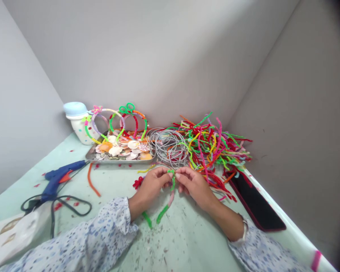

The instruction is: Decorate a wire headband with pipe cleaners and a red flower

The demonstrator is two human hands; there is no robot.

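Note:
Near the middle of the table, my left hand (152,189) and my right hand (195,186) meet with fingertips pinched on a green pipe cleaner (173,183). Its small bent top shows between the thumbs. Below the fingers a pink section follows, then a green end pointing down to the left. Another green tip pokes out beneath my left wrist; whether it belongs to the same piece is hidden. Just left of my left hand lies a red pipe-cleaner flower (137,183), partly covered by the hand.
Behind stand a metal tray (121,161) of seashells, pipe-cleaner headbands (134,113), a white jar (81,128), coiled wire (171,149) and a heap of coloured pipe cleaners (209,145). A blue glue gun (52,181) with its cord lies left, a black phone (255,202) right.

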